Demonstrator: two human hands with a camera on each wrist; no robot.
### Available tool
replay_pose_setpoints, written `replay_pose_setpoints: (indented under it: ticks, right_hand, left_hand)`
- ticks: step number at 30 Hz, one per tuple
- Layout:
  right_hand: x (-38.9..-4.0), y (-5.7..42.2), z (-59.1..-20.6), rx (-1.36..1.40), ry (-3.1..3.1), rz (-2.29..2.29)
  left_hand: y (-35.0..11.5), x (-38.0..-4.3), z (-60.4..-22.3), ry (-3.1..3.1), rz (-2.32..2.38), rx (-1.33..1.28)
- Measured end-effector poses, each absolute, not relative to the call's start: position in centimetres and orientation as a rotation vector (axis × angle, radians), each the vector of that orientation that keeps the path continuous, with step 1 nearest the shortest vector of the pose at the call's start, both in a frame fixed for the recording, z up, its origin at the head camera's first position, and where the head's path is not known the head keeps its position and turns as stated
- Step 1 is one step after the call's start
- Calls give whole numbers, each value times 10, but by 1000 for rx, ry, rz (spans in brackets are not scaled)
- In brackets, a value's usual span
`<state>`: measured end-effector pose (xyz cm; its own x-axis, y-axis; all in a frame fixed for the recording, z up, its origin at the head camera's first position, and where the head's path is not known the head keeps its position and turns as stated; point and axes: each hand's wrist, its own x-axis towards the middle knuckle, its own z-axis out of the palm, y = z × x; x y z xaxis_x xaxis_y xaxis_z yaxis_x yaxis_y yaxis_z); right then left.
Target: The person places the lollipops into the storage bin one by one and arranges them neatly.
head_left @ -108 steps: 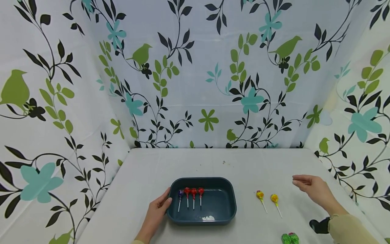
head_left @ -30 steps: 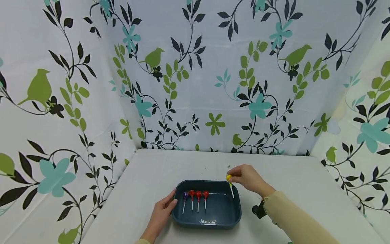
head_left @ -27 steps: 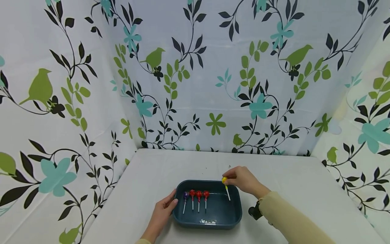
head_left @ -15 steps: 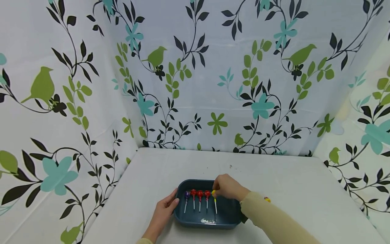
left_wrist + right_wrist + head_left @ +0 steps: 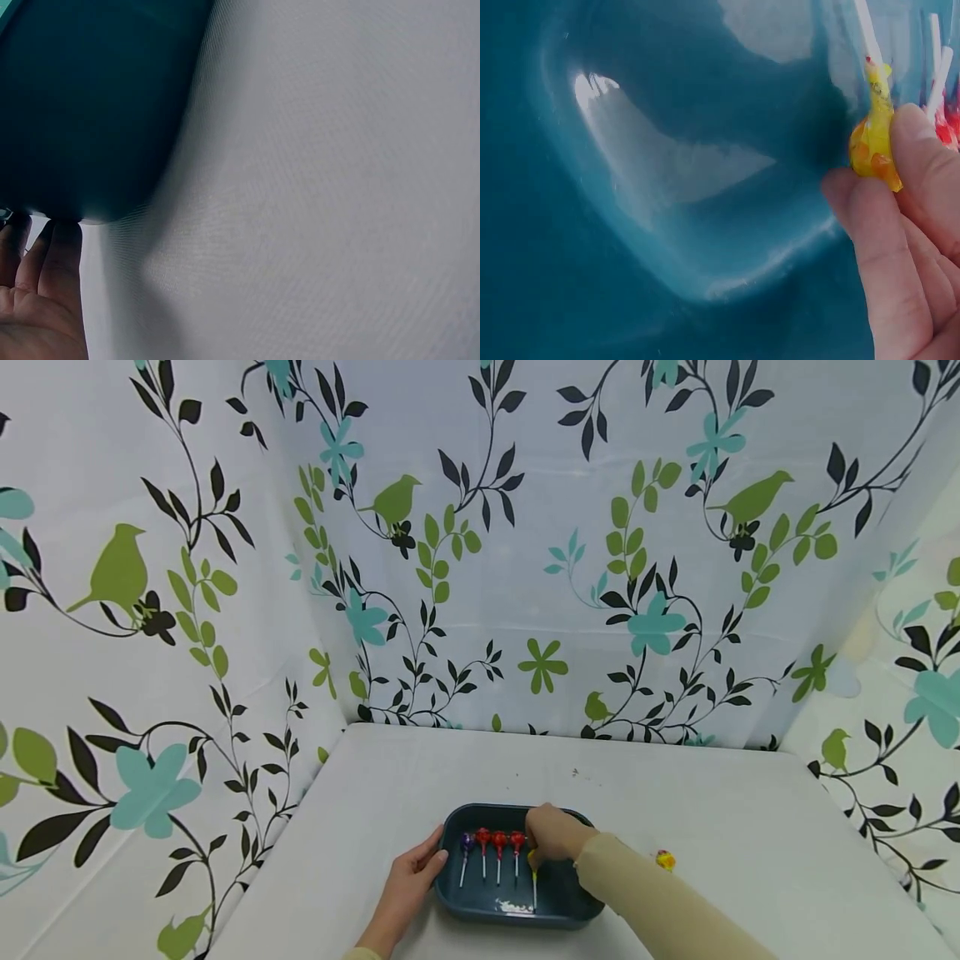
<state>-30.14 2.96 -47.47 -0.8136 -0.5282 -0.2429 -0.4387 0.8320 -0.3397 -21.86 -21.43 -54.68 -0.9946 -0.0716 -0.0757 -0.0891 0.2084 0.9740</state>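
Note:
A dark blue-green tray (image 5: 517, 920) stands on the white table. My left hand (image 5: 405, 887) is at its left side, straight fingers (image 5: 61, 262) touching the outer wall in the left wrist view. Inside, my right hand (image 5: 553, 835) pinches the yellow wrapped head of a lollipop (image 5: 871, 139) between thumb and fingers; its white stick points toward the tray's near side. To its left lie a purple lollipop (image 5: 465, 852) and several red lollipops (image 5: 498, 852) in a row, sticks toward me.
Another yellow lollipop (image 5: 664, 860) lies on the table (image 5: 750, 827) right of the tray, its stick hidden by the right sleeve (image 5: 660, 897). A patterned cloth (image 5: 480, 568) hangs behind the table and along both sides.
From the table's right side, my right hand has moved left and down into the tray, now holding one of the two yellow lollipops. The left hand stays at the tray; the head view has shifted slightly.

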Motion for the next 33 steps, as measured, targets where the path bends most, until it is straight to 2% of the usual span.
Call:
replay_pose_setpoints:
  ticks: [18, 33]
  right_hand:
    - [-295, 21, -483, -794, 2732, -354]
    - [-296, 20, -483, -745, 2717, -344]
  left_hand:
    - [-215, -217, -546, 2414, 1976, -128]
    - [-215, -218, -548, 2424, 1972, -142]
